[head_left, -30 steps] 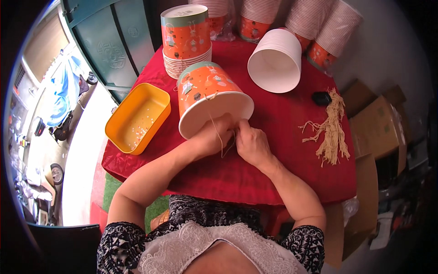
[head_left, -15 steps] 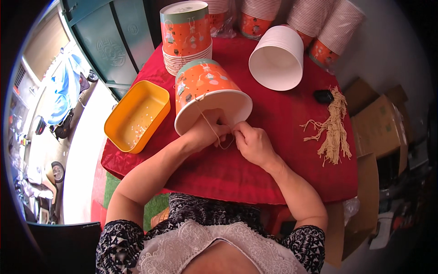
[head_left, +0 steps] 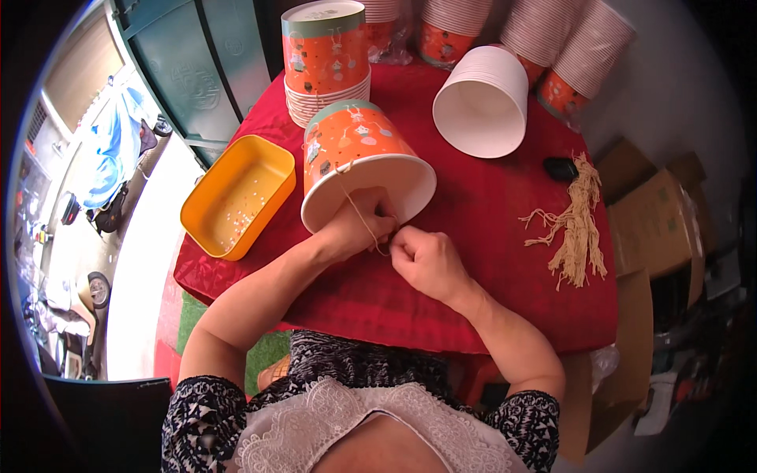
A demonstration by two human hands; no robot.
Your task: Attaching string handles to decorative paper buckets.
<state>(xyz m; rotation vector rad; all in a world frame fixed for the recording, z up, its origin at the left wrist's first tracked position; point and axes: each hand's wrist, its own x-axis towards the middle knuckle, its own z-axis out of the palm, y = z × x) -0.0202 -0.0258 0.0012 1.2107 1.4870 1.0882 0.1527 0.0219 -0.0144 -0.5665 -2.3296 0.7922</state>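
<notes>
An orange paper bucket (head_left: 359,142) with a green base band and white rim lies tilted on the red-covered table, its mouth toward me. A thin beige cord (head_left: 359,211) runs from its side over the rim and down across my left hand. My left hand (head_left: 361,225) is partly inside the bucket's mouth, its fingers closed on the cord near the lower rim. Close beside it on the right, my right hand (head_left: 430,260) is closed in a pinch at the cord's end. The fingertips and the short piece of cord between the hands are partly hidden.
A yellow plastic tub (head_left: 260,206) with small pale bits sits left. Behind stand a stack of upturned buckets (head_left: 325,63) and wrapped stacks (head_left: 544,35). A white-mouthed bucket stack (head_left: 481,102) lies right, above a beige cord bundle (head_left: 579,225) and a small black object (head_left: 560,168).
My right hand has shifted slightly left and down, and its fingers are curled more tightly. The cord loop below my left hand looks smaller. The bucket and left hand stay nearly in place.
</notes>
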